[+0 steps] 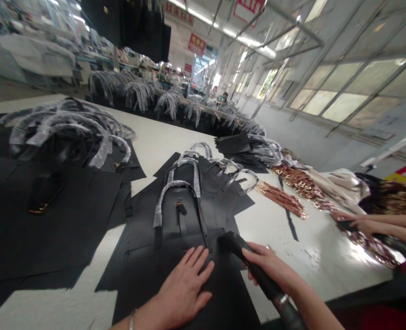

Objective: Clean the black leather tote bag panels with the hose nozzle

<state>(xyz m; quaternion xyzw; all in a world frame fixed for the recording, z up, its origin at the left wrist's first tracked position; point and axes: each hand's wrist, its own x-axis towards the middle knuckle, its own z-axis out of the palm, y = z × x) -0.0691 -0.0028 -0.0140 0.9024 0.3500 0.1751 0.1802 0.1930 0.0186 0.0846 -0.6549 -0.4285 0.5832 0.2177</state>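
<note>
A flat black bag panel (185, 284) lies on the table in front of me, with handles (177, 184) wrapped in clear plastic and a small strap with a gold buckle (180, 207). My left hand (186, 283) rests flat on this panel, fingers spread, just below a handle's end. In my right hand (268, 262) is a black handheld tool with a wide flat head (233, 241), like a heat gun or handheld blower; its exact kind is unclear. The tool's head is over the panel's right edge, close to my left fingertips.
To the left lies a stack of black panels (52, 220) with plastic-wrapped handles (68, 123). Brown straps with gold clasps (282, 198) and a black strip (291, 224) lie on the white table (313, 261). Another person's hands (368, 224) work at the right among more straps.
</note>
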